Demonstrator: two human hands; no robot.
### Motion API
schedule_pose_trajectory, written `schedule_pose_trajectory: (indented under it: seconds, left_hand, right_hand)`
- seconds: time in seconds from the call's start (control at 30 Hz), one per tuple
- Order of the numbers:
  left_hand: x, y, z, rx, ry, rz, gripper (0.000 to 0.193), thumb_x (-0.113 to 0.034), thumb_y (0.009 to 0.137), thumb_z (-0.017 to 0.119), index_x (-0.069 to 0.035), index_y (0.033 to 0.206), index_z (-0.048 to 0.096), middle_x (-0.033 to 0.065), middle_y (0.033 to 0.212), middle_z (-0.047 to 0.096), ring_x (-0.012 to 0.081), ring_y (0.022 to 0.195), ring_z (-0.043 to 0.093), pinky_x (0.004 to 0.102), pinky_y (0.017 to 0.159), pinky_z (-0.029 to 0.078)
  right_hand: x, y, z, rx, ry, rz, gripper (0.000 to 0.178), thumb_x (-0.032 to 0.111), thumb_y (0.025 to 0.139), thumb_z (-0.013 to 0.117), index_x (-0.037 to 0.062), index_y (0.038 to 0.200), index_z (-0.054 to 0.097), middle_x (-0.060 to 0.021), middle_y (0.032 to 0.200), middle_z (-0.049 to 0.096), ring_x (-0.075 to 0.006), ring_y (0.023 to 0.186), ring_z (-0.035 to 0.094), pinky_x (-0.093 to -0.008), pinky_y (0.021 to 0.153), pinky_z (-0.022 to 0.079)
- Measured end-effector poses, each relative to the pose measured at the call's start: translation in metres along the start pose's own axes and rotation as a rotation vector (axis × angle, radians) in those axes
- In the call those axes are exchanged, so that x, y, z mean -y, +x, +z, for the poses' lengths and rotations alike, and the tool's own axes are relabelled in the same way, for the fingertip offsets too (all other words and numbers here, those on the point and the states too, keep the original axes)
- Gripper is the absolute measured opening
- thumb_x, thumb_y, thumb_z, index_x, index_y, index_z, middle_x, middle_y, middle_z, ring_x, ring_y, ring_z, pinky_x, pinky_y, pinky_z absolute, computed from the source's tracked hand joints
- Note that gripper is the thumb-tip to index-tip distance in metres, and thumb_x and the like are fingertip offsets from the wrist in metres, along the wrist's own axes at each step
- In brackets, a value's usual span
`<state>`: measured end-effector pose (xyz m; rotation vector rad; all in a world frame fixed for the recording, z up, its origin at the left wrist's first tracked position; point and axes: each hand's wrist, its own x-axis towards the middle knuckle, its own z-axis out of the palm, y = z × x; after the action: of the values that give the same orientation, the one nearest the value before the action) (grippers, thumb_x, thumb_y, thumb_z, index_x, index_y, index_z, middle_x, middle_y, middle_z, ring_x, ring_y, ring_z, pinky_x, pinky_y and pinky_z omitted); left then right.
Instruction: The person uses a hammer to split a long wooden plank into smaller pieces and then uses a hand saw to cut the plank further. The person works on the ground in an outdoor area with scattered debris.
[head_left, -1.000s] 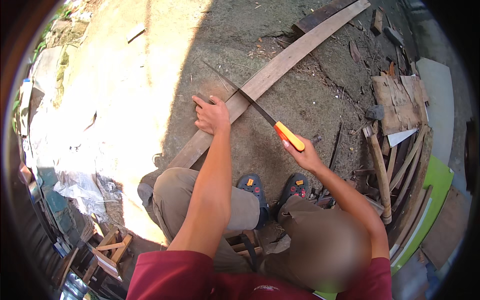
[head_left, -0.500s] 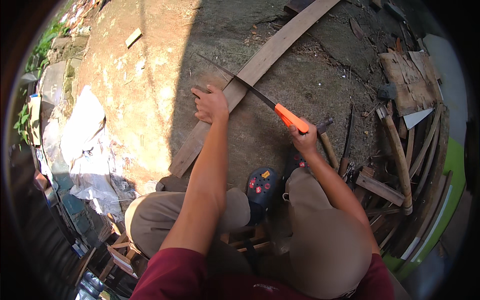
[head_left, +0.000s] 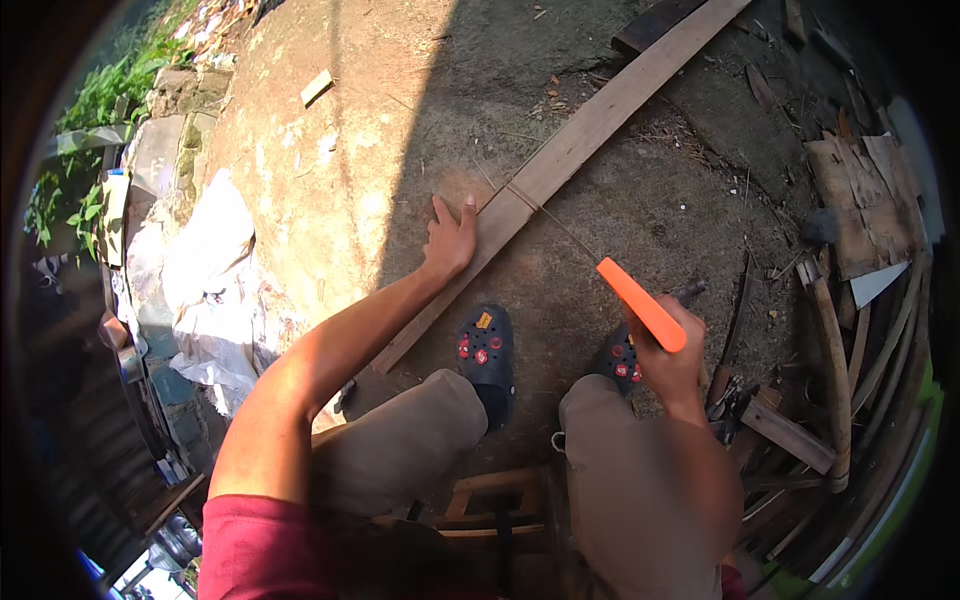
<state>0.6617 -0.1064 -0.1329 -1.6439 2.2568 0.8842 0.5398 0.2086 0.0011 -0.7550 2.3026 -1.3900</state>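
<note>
On the bare dirt in front of your feet, a long wooden plank [head_left: 560,165] runs diagonally from near your left shoe up toward the top right. Your left hand [head_left: 450,240] lies flat on it, fingers spread and released, palm pressing the board just below the spot where the blade crosses. Your right hand [head_left: 668,345] is clenched around the orange handle of a handsaw [head_left: 640,303]; its thin blade stretches away up and left and lies across the plank, close beside your left fingertips. Whether the teeth are actually biting into the wood cannot be told, as the blade shows only as a fine line. Your two dark clogs [head_left: 485,350] with small coloured charms stand on the ground between the plank and your knees, the right one partly hidden behind the saw hand. Under you sits a low wooden stool [head_left: 497,500]. To your right, well apart from the plank, a heap of scrap wood [head_left: 850,300] lies piled, and to your left crumpled white plastic sheeting [head_left: 215,280] rests at the edge of the sunlit ground.
</note>
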Motion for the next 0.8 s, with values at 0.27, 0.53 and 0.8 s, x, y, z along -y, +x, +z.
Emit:
schedule_pose_trajectory:
  seconds: [0.27, 0.53, 0.8]
  left_hand:
    - [0.04, -0.08, -0.028, 0.062, 0.182, 0.596, 0.114, -0.041, 0.074, 0.086, 0.001, 0.157, 0.021, 0.023, 0.14, 0.05, 0.0384, 0.13, 0.05, 0.0497, 0.104, 0.041]
    - [0.058, -0.066, -0.019, 0.067, 0.249, 0.425, 0.086, -0.016, 0.063, 0.085, -0.001, 0.137, 0.043, 0.019, 0.122, 0.057, 0.0382, 0.115, 0.057, 0.0462, 0.093, 0.046]
    - [0.089, 0.014, -0.071, 0.72, -0.258, 0.384, 0.081, -0.009, 0.067, 0.079, 0.001, 0.14, 0.046, 0.0169, 0.119, 0.066, 0.0247, 0.109, 0.065, 0.0371, 0.096, 0.051]
  right_hand:
    - [-0.013, -0.03, 0.009, -0.121, 0.082, 0.15, 0.012, 0.009, 0.095, 0.071, -0.0033, 0.097, 0.068, -0.0001, 0.073, 0.06, -0.0064, 0.065, 0.056, -0.0246, 0.058, 0.042]
    - [-0.043, -0.055, 0.036, -0.254, 0.376, 0.369, 0.013, 0.009, 0.099, 0.066, -0.0009, 0.092, 0.06, -0.0005, 0.069, 0.054, -0.0087, 0.061, 0.052, -0.0261, 0.054, 0.039]
    - [-0.048, -0.036, 0.027, -0.228, 0.28, 0.35, 0.015, 0.01, 0.1, 0.063, 0.0008, 0.088, 0.061, 0.0007, 0.067, 0.053, -0.0065, 0.057, 0.048, -0.0242, 0.053, 0.037]
